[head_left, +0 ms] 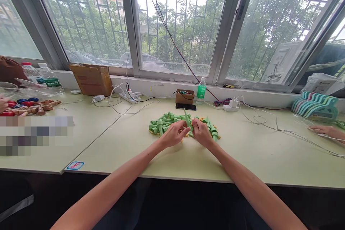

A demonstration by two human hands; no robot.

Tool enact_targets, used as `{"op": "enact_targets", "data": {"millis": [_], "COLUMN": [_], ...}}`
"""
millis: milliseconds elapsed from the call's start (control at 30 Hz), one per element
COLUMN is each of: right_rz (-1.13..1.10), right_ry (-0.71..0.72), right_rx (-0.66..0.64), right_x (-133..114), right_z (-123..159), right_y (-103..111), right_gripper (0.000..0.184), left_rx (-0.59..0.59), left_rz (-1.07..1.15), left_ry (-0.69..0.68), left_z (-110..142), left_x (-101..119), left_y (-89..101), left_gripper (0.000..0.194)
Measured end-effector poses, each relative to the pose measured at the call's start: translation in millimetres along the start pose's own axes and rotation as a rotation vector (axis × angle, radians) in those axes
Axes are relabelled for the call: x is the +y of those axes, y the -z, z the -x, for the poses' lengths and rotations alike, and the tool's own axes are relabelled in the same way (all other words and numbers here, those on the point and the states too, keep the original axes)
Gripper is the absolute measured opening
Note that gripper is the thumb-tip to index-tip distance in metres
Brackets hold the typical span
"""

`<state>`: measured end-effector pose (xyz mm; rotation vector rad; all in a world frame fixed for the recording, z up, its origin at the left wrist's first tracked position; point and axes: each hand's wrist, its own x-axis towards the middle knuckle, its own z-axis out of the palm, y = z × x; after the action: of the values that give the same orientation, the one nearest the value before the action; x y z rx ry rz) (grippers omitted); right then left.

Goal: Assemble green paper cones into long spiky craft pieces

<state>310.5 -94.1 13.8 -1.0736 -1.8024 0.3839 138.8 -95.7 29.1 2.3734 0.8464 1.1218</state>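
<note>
1. Between my left hand [174, 133] and my right hand [202, 133] stands 1 green tapered piece [187, 118]; its narrow tip points up and slightly left, clear of my fingers.
2. My fingers on both sides are drawn in narrow, holding this piece near its lower end; their exact contact is partly hidden.
3. Just beyond and beside my fingers lies a loose pile of green pieces [159, 125], some short ribbed tubes, others slim cones, with a smooth, matte, plastic-like look.
4. Small yellow bits [201, 119] show among and under them, too small for me to make out their shape.
5. The pile rests on the smooth, pale yellow-green counter [129, 147].
6. Behind it lie a flat, dark, glossy phone [185, 107], a small open cardboard box [181, 97] and an upright clear bottle [201, 91] with a green label.
</note>
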Motion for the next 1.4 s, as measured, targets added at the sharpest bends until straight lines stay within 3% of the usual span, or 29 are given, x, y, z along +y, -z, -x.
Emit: {"op": "enact_targets", "data": {"millis": [1067, 1400], "right_rz": [0.042, 0.037], "right_ry": [0.026, 0.016], "right_rx": [-0.017, -0.001], "right_x": [5, 6], "right_z": [0, -1], "right_y": [-2, -3], "right_gripper": [0.038, 0.040], "left_rx": [0.017, 0.051], "left_rz": [-0.008, -0.057], "left_ry": [-0.121, -0.139], "left_z": [2, 2], "left_x": [-9, -11], "left_y": [-2.6, -4.0], "left_gripper": [0.016, 0.022]}}
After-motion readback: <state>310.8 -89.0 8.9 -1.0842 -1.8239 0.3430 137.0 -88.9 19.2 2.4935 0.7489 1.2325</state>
